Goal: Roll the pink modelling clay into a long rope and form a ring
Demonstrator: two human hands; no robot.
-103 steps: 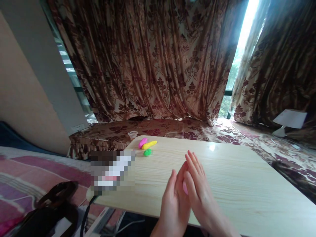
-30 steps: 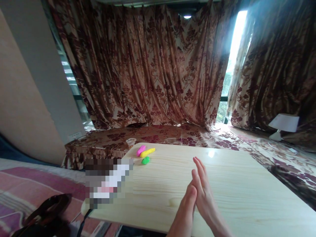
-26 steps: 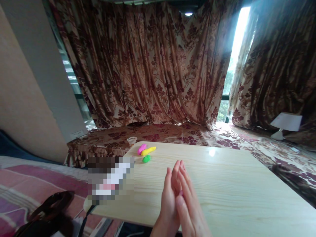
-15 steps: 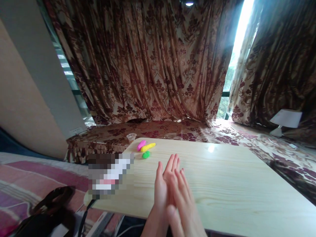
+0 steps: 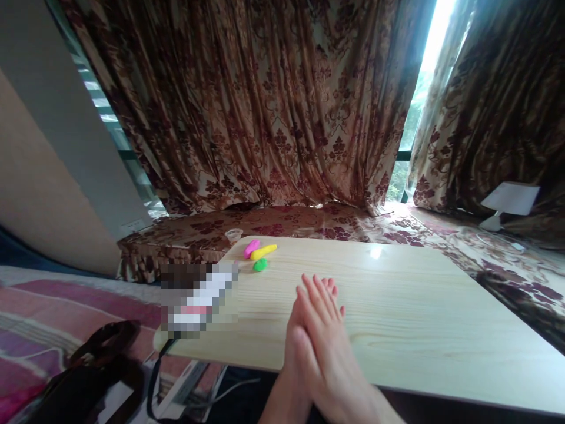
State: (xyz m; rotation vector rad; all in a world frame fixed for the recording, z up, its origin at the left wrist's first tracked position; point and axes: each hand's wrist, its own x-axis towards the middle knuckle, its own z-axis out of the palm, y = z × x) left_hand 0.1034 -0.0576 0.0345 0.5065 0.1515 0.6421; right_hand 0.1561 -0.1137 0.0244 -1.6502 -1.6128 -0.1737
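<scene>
My left hand [image 5: 293, 341] and my right hand [image 5: 329, 347] are pressed palm to palm above the front part of the table. The right one lies over the left, its fingers straight and close together. Left fingertips show past the right fingers. Whatever the palms may hold between them is hidden. Beyond them, at the table's far left corner, lie a pink lump [image 5: 252, 248], a yellow tapered roll [image 5: 263, 252] and a small green lump [image 5: 260, 265], all looking like modelling clay.
The pale wooden table [image 5: 397, 318] has a blurred-out white object [image 5: 205, 300] at its left edge. A clear plastic cup [image 5: 233, 235] stands behind the far left corner. A dark bag [image 5: 88, 377] lies at left; a white lamp [image 5: 509, 199] stands far right.
My right hand has slid forward over the left palm and now covers most of it. The view has tipped down slightly. The coloured lumps keep their places on the table.
</scene>
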